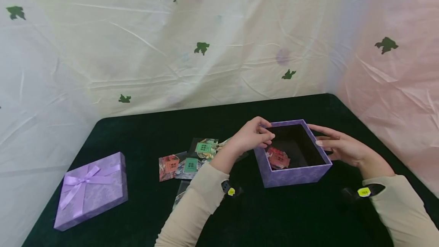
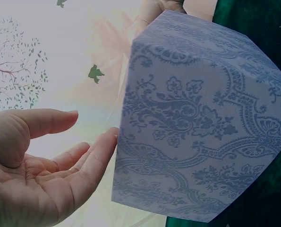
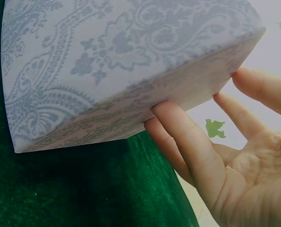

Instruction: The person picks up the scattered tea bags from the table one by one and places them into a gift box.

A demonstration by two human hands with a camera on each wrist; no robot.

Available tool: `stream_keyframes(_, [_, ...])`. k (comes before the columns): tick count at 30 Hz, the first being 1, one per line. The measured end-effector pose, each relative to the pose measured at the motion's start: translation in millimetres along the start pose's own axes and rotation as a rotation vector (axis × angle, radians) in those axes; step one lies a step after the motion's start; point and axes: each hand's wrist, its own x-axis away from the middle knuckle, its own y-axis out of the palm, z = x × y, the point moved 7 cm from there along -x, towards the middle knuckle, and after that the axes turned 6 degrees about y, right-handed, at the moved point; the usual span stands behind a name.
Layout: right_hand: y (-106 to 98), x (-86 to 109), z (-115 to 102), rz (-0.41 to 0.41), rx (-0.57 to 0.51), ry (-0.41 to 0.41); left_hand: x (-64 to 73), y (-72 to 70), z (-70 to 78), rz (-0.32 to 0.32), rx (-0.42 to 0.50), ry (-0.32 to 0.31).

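Observation:
An open-topped purple patterned box [image 1: 291,177] stands right of the table's middle. Inside it, near the left wall, lies a small packet with a red label [image 1: 278,159]. My left hand [image 1: 252,134] is at the box's upper left rim, its fingertips reaching over the edge. In the left wrist view, its thumb stands apart from the fingers with nothing between them, and one fingertip meets the box's edge. On the opposite side my right hand [image 1: 346,148] touches the outer wall with spread fingertips, as the right wrist view also shows. The fingers are extended, not curled round it.
Left of the box lie several flat packets, among them one with an orange label [image 1: 170,164] and one with a green label [image 1: 190,165]; my left forearm partly covers the group. A purple lid [image 1: 111,192] with a ribbon bow rests at the far left of the dark green table [image 1: 151,216].

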Motion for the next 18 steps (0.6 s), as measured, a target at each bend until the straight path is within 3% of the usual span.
stream_keyframes(9, [2,-0.4,-2,-0.037,-0.013,-0.023,12.1,-12.1,5.6,0.018,-0.055,0.066])
stream_keyframes(18, [3,0.6,-2,-0.040,-0.024,-0.028,26.3,-33.2,0.7,0.112,-0.091,0.079])
